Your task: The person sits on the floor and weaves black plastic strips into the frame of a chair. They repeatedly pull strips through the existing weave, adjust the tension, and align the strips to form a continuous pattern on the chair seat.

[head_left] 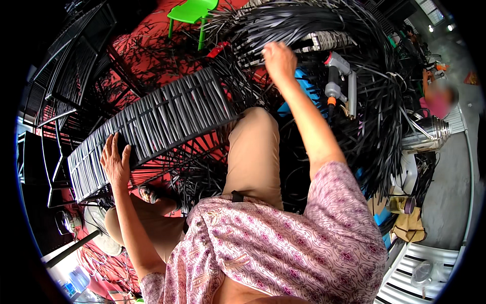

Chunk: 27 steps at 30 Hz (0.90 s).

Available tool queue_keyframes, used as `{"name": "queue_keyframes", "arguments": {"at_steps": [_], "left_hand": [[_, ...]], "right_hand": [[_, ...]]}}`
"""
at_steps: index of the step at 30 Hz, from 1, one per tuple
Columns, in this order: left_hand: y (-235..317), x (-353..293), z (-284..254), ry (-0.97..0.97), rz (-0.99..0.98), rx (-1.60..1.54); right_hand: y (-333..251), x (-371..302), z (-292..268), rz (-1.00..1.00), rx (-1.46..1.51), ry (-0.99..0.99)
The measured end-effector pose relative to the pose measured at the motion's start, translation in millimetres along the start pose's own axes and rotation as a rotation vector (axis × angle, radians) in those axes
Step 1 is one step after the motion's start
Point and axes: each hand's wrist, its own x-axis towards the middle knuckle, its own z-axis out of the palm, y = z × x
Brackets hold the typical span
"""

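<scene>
Woven panel (169, 112) with black strips (298, 21), nail gun (334, 77) and green chair (189, 14) around.

A head-worn fisheye looks down, fairly near, over the slatted panel (162, 117).

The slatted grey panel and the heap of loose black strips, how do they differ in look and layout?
Layout: the slatted panel has strands set side by side in rows, while the loose strips sprawl in a tangle.
Outline: the slatted panel makes one long band with clear edges; the loose strips curve and fan out raggedly.
Both show long, narrow, dark strands.
</scene>
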Motion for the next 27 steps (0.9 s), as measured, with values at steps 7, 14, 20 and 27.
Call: {"name": "queue_keyframes", "arguments": {"at_steps": [7,14,20,27], "left_hand": [[7.5,3.2,-2.3,-0.010,-0.020,-0.002],[1.5,2.7,2.3,0.015,0.005,-0.006],[-6.1,-0.1,4.4,0.015,0.004,0.032],[-4.4,1.0,9.9,0.016,-0.003,0.014]], "right_hand": [[51.2,89.3,5.7,-0.329,-0.432,0.017],[-9.9,62.2,-0.5,-0.241,-0.134,0.091],[21.9,-8.3,-21.0,-0.156,-0.221,-0.143],[150.5,-23.6,-96.5,0.127,-0.265,-0.222]]}}
